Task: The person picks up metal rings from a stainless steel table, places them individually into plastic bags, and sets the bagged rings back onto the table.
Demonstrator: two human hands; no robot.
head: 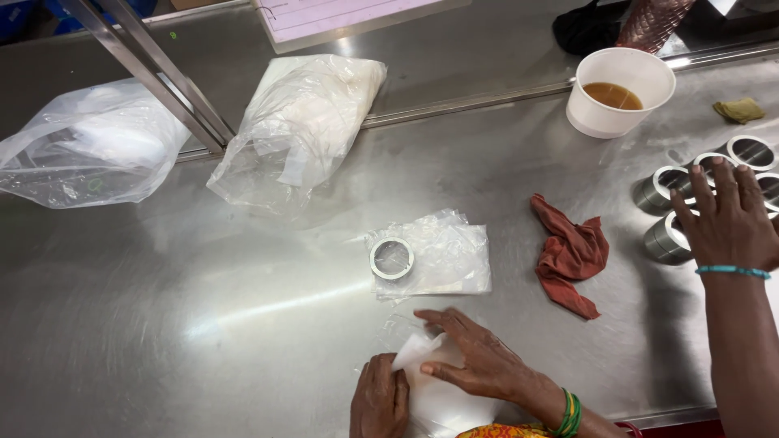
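My left hand [380, 399] and my right hand [475, 361] are together at the near edge of the steel table [203, 324]. Both pinch a small clear plastic pouch [422, 357] with something white at its folded top corner. My right wrist wears green bangles. Just beyond the pouch a short metal ring [392, 258] lies on a flat stack of small clear bags [446, 255].
A co-worker's hand [730, 219] with a teal bracelet rests on several metal rings [669, 215] at the right. A rust-red rag [572, 255] lies mid-right. A white cup of brown liquid [618, 91] stands far right. Two big plastic bags [296, 130] [89, 150] sit at the back beside a slanted metal bar [162, 81].
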